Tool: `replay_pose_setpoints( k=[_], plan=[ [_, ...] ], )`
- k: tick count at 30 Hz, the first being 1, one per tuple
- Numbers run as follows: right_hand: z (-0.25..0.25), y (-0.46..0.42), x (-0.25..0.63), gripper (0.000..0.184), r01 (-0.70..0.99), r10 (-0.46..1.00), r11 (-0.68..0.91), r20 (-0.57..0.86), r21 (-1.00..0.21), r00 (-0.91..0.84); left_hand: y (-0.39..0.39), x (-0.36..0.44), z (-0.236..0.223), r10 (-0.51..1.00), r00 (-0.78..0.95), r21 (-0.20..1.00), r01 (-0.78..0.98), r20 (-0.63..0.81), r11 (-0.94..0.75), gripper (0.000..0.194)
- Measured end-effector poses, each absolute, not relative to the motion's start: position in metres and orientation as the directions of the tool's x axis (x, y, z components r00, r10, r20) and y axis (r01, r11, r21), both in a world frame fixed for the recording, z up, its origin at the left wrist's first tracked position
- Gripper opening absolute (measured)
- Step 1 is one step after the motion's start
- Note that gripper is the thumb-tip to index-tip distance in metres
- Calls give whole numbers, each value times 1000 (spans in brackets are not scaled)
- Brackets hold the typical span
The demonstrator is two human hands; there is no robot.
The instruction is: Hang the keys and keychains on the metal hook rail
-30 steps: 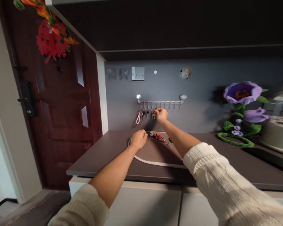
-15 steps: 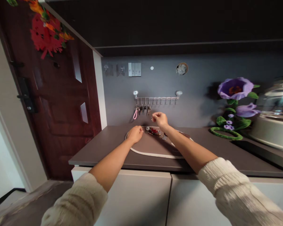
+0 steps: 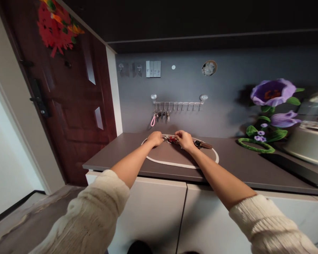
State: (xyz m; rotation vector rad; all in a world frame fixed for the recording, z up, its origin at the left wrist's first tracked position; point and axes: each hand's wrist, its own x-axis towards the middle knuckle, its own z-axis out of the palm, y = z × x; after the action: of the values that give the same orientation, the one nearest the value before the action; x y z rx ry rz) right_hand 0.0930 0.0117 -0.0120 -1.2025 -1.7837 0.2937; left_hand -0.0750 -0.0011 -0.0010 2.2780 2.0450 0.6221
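Observation:
A bunch of keys with red pieces [image 3: 172, 140] lies on the brown oval mat [image 3: 169, 155], between my two hands. My right hand [image 3: 186, 140] is at its right side, thumb and fingers pinched on it. My left hand [image 3: 155, 138] rests on the left part of the mat with curled fingers, close to the bunch's left end; whether anything is inside them is hidden. Right of my right hand lies a brown strip-like piece [image 3: 206, 145] with dark and metal bits next to it. Several keys [image 3: 163, 115] and a pink loop strap [image 3: 153, 120] hang above.
A clear hook rail [image 3: 178, 103] is fixed to the grey wall. Purple knitted flowers [image 3: 272, 92], a black flat slab [image 3: 294, 169] and a domed cream appliance [image 3: 310, 141] stand on the right. A dark cabinet [image 3: 201, 21] overhangs the counter [image 3: 127, 151]. The red-brown door [image 3: 76, 106] is at left.
My right hand has come down from below the hook rail to the bunch of keys on the mat. My left hand stays by the bunch's left end. The view has tilted down slightly.

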Motion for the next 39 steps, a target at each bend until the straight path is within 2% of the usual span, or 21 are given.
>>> replay_pose_setpoints(
  k=[3, 7, 13, 23, 32, 36, 39],
  plan=[
    [-13, 12, 96, 17, 699, 813, 494, 560, -517, -160, 3, -64, -5, 950, 31, 299, 946, 311, -129, 21],
    [-13, 12, 95, 21, 763, 810, 489, 545, -423, -216, 11, -58, -16, 934, -28, 344, 933, 356, -103, 24],
    [-12, 11, 88, 21, 807, 811, 492, 509, -326, -289, 17, -61, -24, 918, 25, 276, 950, 397, -145, 23],
    [-13, 16, 90, 21, 830, 812, 484, 496, -277, -308, 20, -71, -23, 866, 18, 291, 938, 500, -187, 21],
    [-16, 20, 91, 21, 814, 799, 505, 514, -289, -313, 14, -74, -17, 786, 39, 311, 905, 618, -289, 19],
    [-17, 19, 91, 22, 799, 801, 512, 512, -316, -310, 18, -75, -16, 751, 20, 357, 871, 661, -338, 18],
    [-17, 20, 91, 21, 788, 797, 523, 515, -325, -316, 21, -74, -15, 738, -23, 445, 810, 675, -382, 16]
  ],
)
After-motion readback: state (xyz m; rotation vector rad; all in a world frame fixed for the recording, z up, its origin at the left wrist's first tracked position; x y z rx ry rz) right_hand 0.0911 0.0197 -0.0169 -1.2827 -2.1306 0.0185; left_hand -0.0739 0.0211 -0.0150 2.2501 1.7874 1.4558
